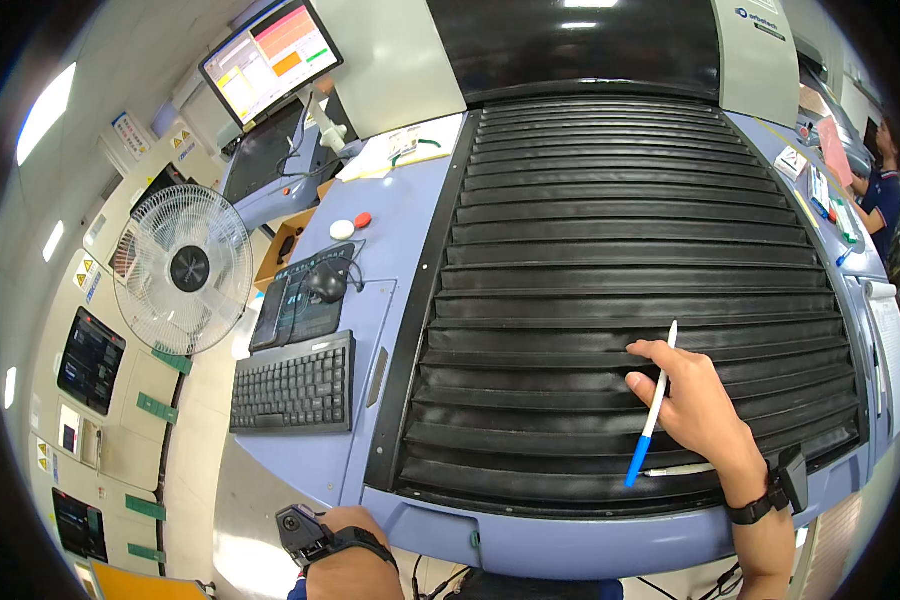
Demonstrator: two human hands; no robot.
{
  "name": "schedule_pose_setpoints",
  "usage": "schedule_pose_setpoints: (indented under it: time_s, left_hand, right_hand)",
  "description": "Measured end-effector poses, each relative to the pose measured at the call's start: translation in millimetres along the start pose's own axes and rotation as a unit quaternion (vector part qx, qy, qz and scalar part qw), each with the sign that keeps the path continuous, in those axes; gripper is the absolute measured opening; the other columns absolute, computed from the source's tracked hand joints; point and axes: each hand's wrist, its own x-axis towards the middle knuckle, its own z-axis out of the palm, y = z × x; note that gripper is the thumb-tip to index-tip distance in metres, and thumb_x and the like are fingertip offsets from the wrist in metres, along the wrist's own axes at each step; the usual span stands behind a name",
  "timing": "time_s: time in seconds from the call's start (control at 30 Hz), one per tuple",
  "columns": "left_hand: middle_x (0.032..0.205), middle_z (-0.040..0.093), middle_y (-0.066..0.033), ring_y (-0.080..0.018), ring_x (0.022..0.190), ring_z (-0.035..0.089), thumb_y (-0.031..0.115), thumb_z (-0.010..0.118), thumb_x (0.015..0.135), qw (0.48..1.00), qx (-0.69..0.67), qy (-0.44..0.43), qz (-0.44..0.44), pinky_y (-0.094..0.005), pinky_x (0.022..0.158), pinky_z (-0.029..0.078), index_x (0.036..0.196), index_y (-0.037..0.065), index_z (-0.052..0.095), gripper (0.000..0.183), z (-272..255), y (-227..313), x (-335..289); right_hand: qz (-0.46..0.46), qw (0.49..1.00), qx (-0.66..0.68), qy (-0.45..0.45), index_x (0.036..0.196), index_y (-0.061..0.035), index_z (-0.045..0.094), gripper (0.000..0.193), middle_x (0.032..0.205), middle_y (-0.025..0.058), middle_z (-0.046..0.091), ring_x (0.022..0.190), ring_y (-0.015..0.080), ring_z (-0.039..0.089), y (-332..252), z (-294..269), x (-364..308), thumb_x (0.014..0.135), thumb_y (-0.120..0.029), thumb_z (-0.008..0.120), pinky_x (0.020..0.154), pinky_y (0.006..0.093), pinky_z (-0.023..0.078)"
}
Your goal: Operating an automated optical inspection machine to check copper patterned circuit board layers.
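My right hand (705, 405) hovers over the right front of a black ribbed bellows cover (570, 300). A white pen (659, 395) with a blue end slants through its curled fingers, the blue end toward me. Below this hand, a second slim, light-coloured pen-like stick (680, 469) lies across the ribs, partly hidden by my wrist. My left hand (350, 518) is at the lower left, near the machine's front edge. Only the part around the strapped wrist shows; its fingers are out of sight.
Left of the cover are a keyboard (295, 385), a mouse (326, 282), red (363, 219) and white (342, 230) round pieces and papers (400, 150). A fan (185, 268) and a monitor (272, 62) stand farther left. At the far right, another person (882, 195) stands beside small boxes.
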Motion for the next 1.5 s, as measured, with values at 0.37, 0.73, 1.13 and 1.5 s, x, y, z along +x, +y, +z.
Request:
schedule_pose_setpoints:
  time_s: [0.37,0.73,1.13,1.5]
  left_hand:
    - [0.1,0.068,-0.0044,-0.0143,0.088,0.064,0.024,0.064,0.095,1.0,0.006,0.028,0.001,-0.0258,0.085,0.052,0.102,-0.002,0.065,0.027,-18.6,0.5,1.6]
    - [0.099,0.068,-0.0038,-0.0145,0.087,0.064,0.023,0.067,0.093,0.999,-0.024,0.021,-0.001,-0.0254,0.085,0.052,0.101,-0.001,0.064,0.026,-23.0,-6.6,2.8]
    - [0.097,0.067,-0.0032,-0.0147,0.086,0.063,0.022,0.069,0.091,0.999,-0.04,0.009,0.004,-0.025,0.085,0.052,0.1,-0.001,0.064,0.025,-17.5,1.4,9.8]
    - [0.095,0.067,-0.0026,-0.0148,0.085,0.063,0.021,0.072,0.089,0.997,-0.061,-0.03,-0.035,-0.0246,0.085,0.051,0.099,0.0,0.064,0.025,-21.2,3.7,14.1]
  right_hand:
    - [-0.034,0.999,-0.011,0.018,0.116,0.0014,0.065,0.032,0.082,0.023,0.067,0.068,0.0374,0.063,-1.9,5.8,5.5,0.091,-0.016,0.073,0.067,0.042,0.049]
    - [-0.035,0.999,-0.003,0.015,0.118,0.0013,0.065,0.034,0.092,0.0244,0.07,0.078,0.0412,0.068,8.1,8.2,2.2,0.092,-0.019,0.072,0.072,0.0439,0.052]
    - [-0.024,1.0,-0.013,0.013,0.119,-0.0001,0.064,0.033,0.088,0.0238,0.068,0.076,0.0398,0.066,0.9,8.5,3.8,0.093,-0.02,0.073,0.073,0.0425,0.052]
    - [-0.008,1.0,-0.028,0.005,0.119,0.0001,0.065,0.034,0.083,0.0232,0.067,0.075,0.0398,0.065,2.8,3.9,4.2,0.093,-0.02,0.072,0.071,0.0437,0.051]
